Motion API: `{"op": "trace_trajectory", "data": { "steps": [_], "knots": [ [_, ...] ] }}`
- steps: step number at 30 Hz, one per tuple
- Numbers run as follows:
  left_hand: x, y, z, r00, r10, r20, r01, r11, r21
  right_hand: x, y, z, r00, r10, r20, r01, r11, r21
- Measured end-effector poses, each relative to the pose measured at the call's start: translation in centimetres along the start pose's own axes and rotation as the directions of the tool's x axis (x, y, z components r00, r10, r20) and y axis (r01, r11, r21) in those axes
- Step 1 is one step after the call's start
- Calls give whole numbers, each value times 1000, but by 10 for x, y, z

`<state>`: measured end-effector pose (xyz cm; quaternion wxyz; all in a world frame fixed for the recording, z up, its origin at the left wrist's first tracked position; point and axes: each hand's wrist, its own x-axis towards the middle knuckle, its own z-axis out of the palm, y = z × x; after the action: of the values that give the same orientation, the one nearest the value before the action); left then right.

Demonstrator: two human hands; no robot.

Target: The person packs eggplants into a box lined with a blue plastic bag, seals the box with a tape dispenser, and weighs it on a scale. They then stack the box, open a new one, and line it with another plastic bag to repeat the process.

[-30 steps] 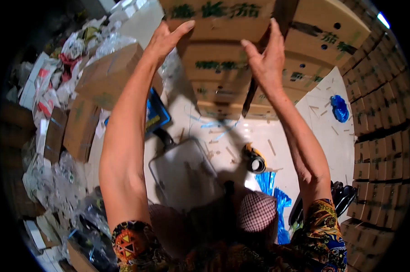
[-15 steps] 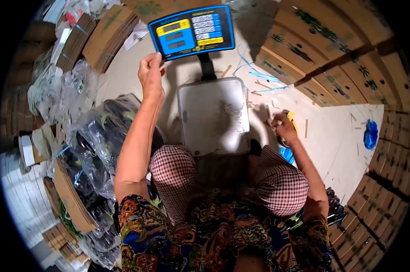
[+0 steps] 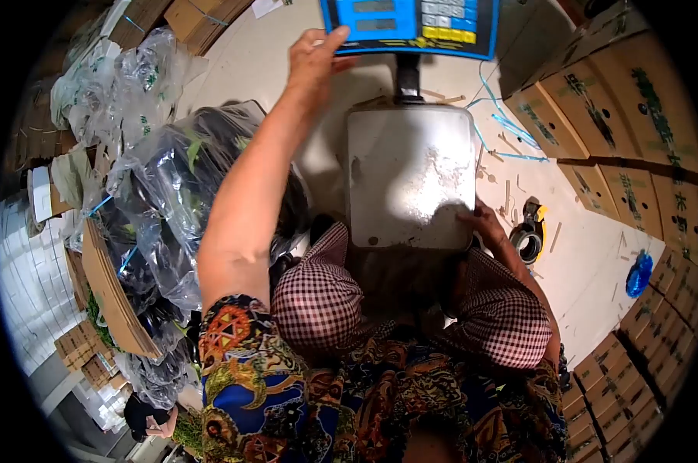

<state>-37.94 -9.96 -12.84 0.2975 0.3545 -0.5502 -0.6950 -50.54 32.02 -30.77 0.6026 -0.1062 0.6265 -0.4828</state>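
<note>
A platform scale stands between my knees, with a metal weighing plate (image 3: 403, 174) and a blue display panel (image 3: 411, 35) on a black post. My left hand (image 3: 312, 65) grips the panel's lower left corner, thumb on the front and fingers partly hidden behind. At the plate's lower right edge is my right hand (image 3: 484, 228), its fingers curled round the rim. A tape dispenser (image 3: 530, 238) with yellow and black parts lies on the floor just right of that hand.
Printed cardboard boxes (image 3: 627, 100) are stacked along the right. Clear bags of dark eggplants (image 3: 179, 177) stand at left, near flattened cardboard (image 3: 113, 285). Blue strapping (image 3: 515, 131) and a blue bundle (image 3: 639, 274) lie on the floor. Another person (image 3: 148, 417) is at lower left.
My right hand has left the tape dispenser and come to the plate's edge. My left hand stays at the panel's corner. The view has shifted, placing the scale higher and further right.
</note>
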Motion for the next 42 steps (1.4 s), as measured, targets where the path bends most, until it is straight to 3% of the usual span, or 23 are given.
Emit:
{"op": "trace_trajectory", "data": {
  "steps": [2, 5, 8, 11, 13, 16, 18, 21, 23, 25, 28, 32, 37, 42],
  "knots": [
    [4, 1, -26, 996, -1, -86, 0, 1000, -16, 18, -14, -5, 996, 90, 28, -85, 985, -148],
    [-8, 8, -56, 956, -13, -293, -17, 995, -99, 44, -39, 7, 998, 55, 24, -44, 940, -339],
    [-15, 10, -84, 940, -2, -342, -23, 997, -68, 63, -49, 19, 997, -45, 66, 64, 947, -315],
    [-26, 6, -101, 956, 3, -294, -44, 990, -133, 59, -46, 25, 994, -107, -6, 93, 887, -453],
    [-32, 4, -110, 934, 9, -358, -16, 1000, -18, 52, -39, 22, 957, -274, -98, 187, 837, -514],
    [-51, 12, -119, 877, -6, -480, 28, 999, 39, 20, -39, -4, 939, -268, -214, 124, 847, -517],
    [-78, 20, -128, 923, 59, -379, 40, 967, 250, -8, -12, -40, 920, -109, -375, -80, 887, -454],
    [-151, 24, -112, 987, -80, -141, 93, 991, 91, -65, 35, -87, 912, 111, -394, -387, 548, -742],
    [-211, 16, -100, 980, -182, -77, 189, 978, 91, -95, 58, -94, 892, 205, -404, -452, 432, -780],
    [-266, 3, -95, 974, -211, -78, 221, 963, 155, -108, 65, -85, 886, 214, -411, -463, 455, -761],
    [-327, -44, -118, 871, -491, 20, 490, 865, -112, -114, 62, -59, 899, 169, -404, -429, 532, -730],
    [-376, -106, -122, 781, -624, -3, 623, 779, -71, -121, 58, -22, 916, 101, -389, -367, 605, -707],
    [-381, -167, -73, 729, -684, -20, 683, 725, 86, -117, 65, 11, 922, 89, -377, -341, 650, -679],
    [-349, -207, -26, 713, -692, -111, 694, 676, 248, -91, 72, 14, 916, 171, -362, -381, 651, -657]
  ]
}}
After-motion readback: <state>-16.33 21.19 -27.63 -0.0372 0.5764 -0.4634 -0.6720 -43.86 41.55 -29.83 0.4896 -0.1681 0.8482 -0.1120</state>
